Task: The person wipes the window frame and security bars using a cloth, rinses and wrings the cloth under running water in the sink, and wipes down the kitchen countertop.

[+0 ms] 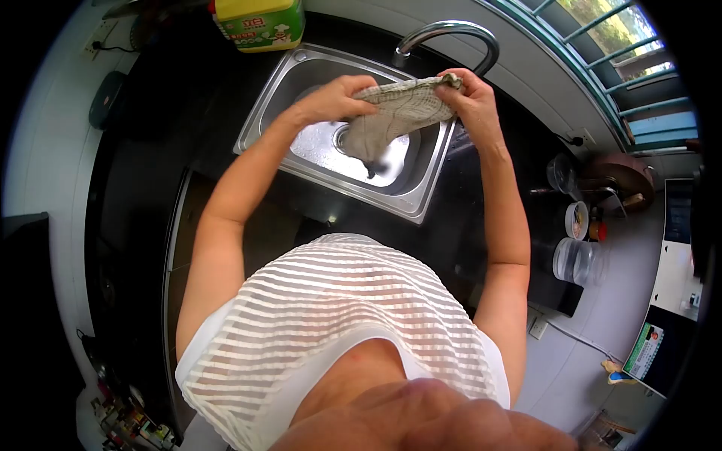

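A greyish checked cloth (398, 113) is stretched between my two hands over the steel sink (417, 203). My left hand (338, 99) grips its left end, fingers closed on the fabric. At the upper right, my right hand (470, 98) pinches the other end, just below the curved faucet (459, 28). The middle of the cloth hangs down into the basin, and its lower part is blurred. Behind it the drain (342, 140) is partly hidden. Water drops show on the sink floor.
A yellow and green container (259, 24) stands behind the sink on the black counter (218, 98). Clear round containers (573, 261), a bowl (577, 220) and a brown round board (620, 180) are at the right. A barred window (617, 52) is at the upper right.
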Motion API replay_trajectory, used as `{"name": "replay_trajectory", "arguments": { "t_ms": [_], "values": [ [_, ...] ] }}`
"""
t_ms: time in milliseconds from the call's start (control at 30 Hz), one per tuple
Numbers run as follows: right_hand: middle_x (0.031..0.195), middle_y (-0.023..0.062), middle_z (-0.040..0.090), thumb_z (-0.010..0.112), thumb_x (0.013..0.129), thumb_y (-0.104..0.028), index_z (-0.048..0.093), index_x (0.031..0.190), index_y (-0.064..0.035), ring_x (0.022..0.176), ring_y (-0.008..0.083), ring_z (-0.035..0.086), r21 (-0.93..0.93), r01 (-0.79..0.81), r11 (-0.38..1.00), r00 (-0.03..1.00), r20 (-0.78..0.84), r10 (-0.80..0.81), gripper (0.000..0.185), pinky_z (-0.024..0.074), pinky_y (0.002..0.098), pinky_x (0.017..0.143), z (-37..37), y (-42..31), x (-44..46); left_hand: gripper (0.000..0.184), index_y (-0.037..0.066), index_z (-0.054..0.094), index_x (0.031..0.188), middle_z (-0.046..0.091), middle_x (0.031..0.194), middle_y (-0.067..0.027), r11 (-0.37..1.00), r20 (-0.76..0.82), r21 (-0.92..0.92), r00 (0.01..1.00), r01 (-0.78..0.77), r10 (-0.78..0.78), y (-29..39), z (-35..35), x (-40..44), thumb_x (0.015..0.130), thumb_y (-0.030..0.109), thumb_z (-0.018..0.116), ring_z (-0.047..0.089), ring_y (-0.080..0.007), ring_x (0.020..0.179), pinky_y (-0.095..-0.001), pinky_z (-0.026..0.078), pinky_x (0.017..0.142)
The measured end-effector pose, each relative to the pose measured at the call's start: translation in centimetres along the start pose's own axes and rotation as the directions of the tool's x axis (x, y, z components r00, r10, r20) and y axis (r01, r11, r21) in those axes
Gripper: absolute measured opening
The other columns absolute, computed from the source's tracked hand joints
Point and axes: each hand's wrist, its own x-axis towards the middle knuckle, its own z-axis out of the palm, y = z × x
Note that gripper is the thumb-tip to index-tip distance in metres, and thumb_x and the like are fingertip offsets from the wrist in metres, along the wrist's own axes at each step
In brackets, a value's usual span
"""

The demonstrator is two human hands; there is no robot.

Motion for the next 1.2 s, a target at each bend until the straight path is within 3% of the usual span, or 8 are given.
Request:
{"name": "replay_trajectory", "arguments": {
  "t_ms": [233, 300, 333, 367, 400, 433, 633, 1200],
  "values": [
    [0.079, 0.0032, 0.059, 0.057, 0.080, -0.008, 0.060, 0.087, 0.0000, 0.073, 0.0070, 0.052, -0.258, 0.427, 0.866, 0.768, -0.402, -0.499, 0.011, 0.0408, 0.0186, 0.064, 2.0, -4.8, -2.6, 0.027, 0.004, 0.057, 0.097, 0.060, 0.086, -0.0116, 0.778, -0.331, 0.538, 0.767, -0.325, 0.550, 4.5, -2.0, -1.1, 0.071, 0.006, 0.056, 0.059, -0.0215, 0.076, -0.0293, 0.046, 0.068],
    [0.083, 0.0102, 0.058, 0.054, 0.077, -0.003, 0.061, 0.086, -0.0052, 0.072, 0.0220, 0.055, -0.574, 0.729, 0.373, 0.516, 0.103, -0.850, 0.012, 0.0443, 0.0291, 0.062, 2.6, 0.9, -0.8, 0.021, 0.005, 0.060, 0.091, 0.060, 0.087, -0.0155, 0.560, -0.252, 0.729, 0.607, -0.393, 0.753, 0.2, -0.7, 0.2, 0.071, 0.005, 0.051, 0.058, -0.0293, 0.078, -0.0351, 0.047, 0.070],
    [0.082, 0.0147, 0.057, 0.055, 0.075, -0.007, 0.060, 0.081, -0.0050, 0.075, 0.0304, 0.053, -0.584, 0.629, 0.512, 0.769, 0.375, -0.517, 0.009, 0.0434, 0.0336, 0.064, 2.6, 7.5, -0.4, 0.019, 0.005, 0.061, 0.085, 0.059, 0.088, -0.0169, 0.543, -0.100, 0.839, 0.972, -0.031, 0.211, -4.1, -0.4, 0.7, 0.072, 0.007, 0.047, 0.058, -0.0320, 0.078, -0.0377, 0.046, 0.070],
    [0.080, 0.0150, 0.056, 0.053, 0.076, -0.012, 0.058, 0.080, -0.0040, 0.073, 0.0324, 0.053, -0.773, 0.362, 0.521, 0.903, 0.429, 0.009, 0.010, 0.0423, 0.0349, 0.062, 2.0, 11.7, -1.8, 0.020, 0.007, 0.062, 0.082, 0.059, 0.087, -0.0176, 0.303, 0.053, 0.953, 0.974, 0.017, -0.221, -6.6, -0.1, 0.2, 0.072, 0.006, 0.044, 0.058, -0.0321, 0.079, -0.0390, 0.046, 0.068],
    [0.079, 0.0156, 0.056, 0.052, 0.077, -0.016, 0.058, 0.083, -0.0041, 0.072, 0.0309, 0.054, -0.659, 0.095, 0.746, 0.949, 0.286, 0.131, 0.015, 0.0423, 0.0329, 0.064, 1.4, 14.4, -2.2, 0.024, 0.007, 0.063, 0.086, 0.059, 0.089, -0.0192, 0.520, 0.017, 0.830, 0.922, 0.203, -0.387, -6.8, 0.1, -0.7, 0.070, 0.004, 0.046, 0.058, -0.0321, 0.084, -0.0388, 0.046, 0.071],
    [0.077, 0.0137, 0.061, 0.054, 0.077, -0.016, 0.061, 0.085, -0.0041, 0.069, 0.0279, 0.058, -0.537, 0.037, 0.843, 0.991, 0.125, 0.037, 0.016, 0.0446, 0.0326, 0.065, 0.8, 14.4, -2.1, 0.030, 0.007, 0.063, 0.091, 0.059, 0.091, -0.0190, 0.632, -0.036, 0.775, 0.999, 0.011, 0.026, -12.7, -1.0, -0.8, 0.067, 0.001, 0.046, 0.057, -0.0317, 0.088, -0.0375, 0.045, 0.075],
    [0.077, -0.0014, 0.059, 0.052, 0.083, -0.012, 0.060, 0.092, -0.0026, 0.069, 0.0043, 0.052, 0.303, -0.178, 0.936, 0.979, -0.044, 0.201, 0.016, 0.0411, 0.0177, 0.060, 2.4, 8.5, -1.3, 0.033, 0.001, 0.055, 0.094, 0.057, 0.078, -0.0063, 0.915, -0.205, 0.402, 0.978, 0.038, 0.049, -6.6, -4.3, -3.2, 0.065, -0.007, 0.043, 0.052, -0.0132, 0.073, -0.0240, 0.042, 0.066],
    [0.059, -0.0045, 0.043, 0.056, 0.082, -0.018, 0.060, 0.078, -0.0016, 0.053, 0.0048, 0.037, -0.030, 0.106, 0.994, 0.970, -0.219, -0.110, 0.017, 0.0280, 0.0186, 0.048, 8.3, -0.6, 7.3, 0.019, 0.001, 0.058, 0.095, 0.053, 0.072, 0.0011, 0.903, -0.258, 0.417, 0.966, 0.104, 0.009, -0.2, -20.0, -8.1, 0.078, 0.009, 0.051, 0.048, -0.0077, 0.067, -0.0234, 0.040, 0.063]
  ]
}}
